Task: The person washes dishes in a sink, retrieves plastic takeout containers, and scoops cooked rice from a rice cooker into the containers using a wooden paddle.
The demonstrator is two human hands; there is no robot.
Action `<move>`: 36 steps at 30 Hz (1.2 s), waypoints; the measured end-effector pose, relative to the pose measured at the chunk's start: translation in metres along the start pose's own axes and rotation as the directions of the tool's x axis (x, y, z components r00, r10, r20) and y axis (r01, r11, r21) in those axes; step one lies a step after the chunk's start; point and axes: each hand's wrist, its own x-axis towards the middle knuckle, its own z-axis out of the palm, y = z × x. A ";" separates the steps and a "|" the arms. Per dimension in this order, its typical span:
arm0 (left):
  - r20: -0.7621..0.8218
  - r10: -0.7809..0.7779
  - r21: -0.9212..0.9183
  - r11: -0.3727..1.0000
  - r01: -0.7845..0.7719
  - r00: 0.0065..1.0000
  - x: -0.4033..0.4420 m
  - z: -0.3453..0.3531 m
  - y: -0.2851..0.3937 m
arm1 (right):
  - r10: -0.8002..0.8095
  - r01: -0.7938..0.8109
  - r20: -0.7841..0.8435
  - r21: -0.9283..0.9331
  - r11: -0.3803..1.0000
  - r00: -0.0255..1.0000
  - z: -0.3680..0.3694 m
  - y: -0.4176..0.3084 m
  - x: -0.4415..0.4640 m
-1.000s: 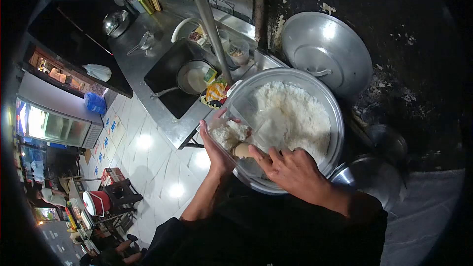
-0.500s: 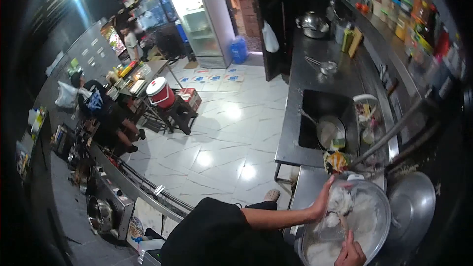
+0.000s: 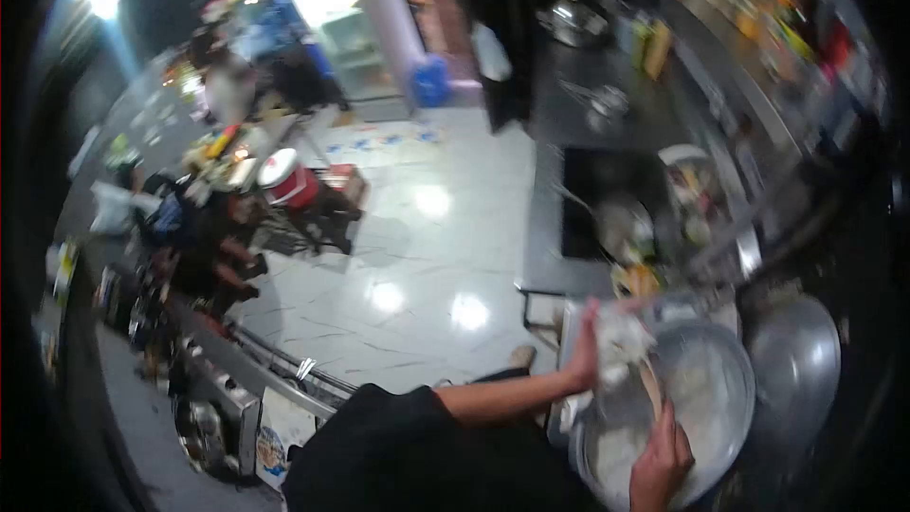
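Note:
White rice (image 3: 624,337) sits in a clear container that my left hand (image 3: 586,349) holds at its left side, over the rim of a large metal pot (image 3: 744,389). In my right hand (image 3: 664,460) is a wooden paddle (image 3: 651,387), its far end touching the rice in the container. More white rice (image 3: 690,408) lies inside the pot under a haze of blur. A large round metal lid (image 3: 794,370) leans to the right of the pot.
Beyond the pot are a sink (image 3: 583,204) holding a pan (image 3: 626,228), and a steel counter (image 3: 559,270). A red bucket (image 3: 289,180) stands on a stool. At the left a person (image 3: 175,228) is near a work table; another person (image 3: 229,90) stands farther back.
The view has swung left toward the room. The container has moved left from above the pot to its rim, with my left hand and the paddle's end moving along.

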 end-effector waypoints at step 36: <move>-0.321 -0.017 0.118 0.991 0.058 0.947 0.038 -0.011 -0.031 | 0.112 0.043 0.299 -0.466 0.884 0.948 0.044 0.216 0.125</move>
